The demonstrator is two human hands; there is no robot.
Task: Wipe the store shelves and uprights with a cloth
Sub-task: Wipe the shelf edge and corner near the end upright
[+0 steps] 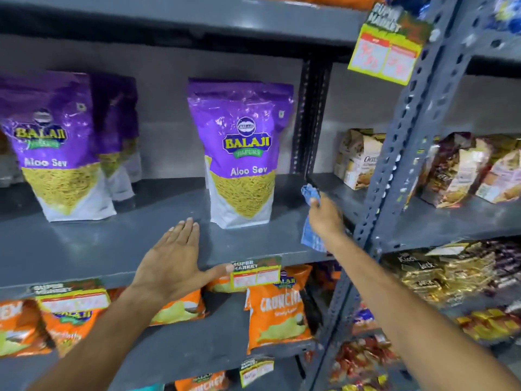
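Note:
My right hand (324, 218) grips a blue cloth (311, 193) at the right end of the grey metal shelf (112, 244); the cloth's tail hangs below the hand over the shelf's front edge. The hand sits just in front of the dark rear upright (310, 117) and left of the perforated grey front upright (417, 131). My left hand (174, 255) lies flat, fingers spread, on the shelf's front edge, holding nothing. A purple Aloo Sev bag (242, 153) stands between the two hands.
More purple Aloo Sev bags (56, 145) stand at the shelf's left. Orange chip packets (277, 311) fill the shelf below. Snack packs (462, 170) sit on the right bay. Yellow price tags (386, 52) hang from shelf edges, one (256, 273) beside my left thumb.

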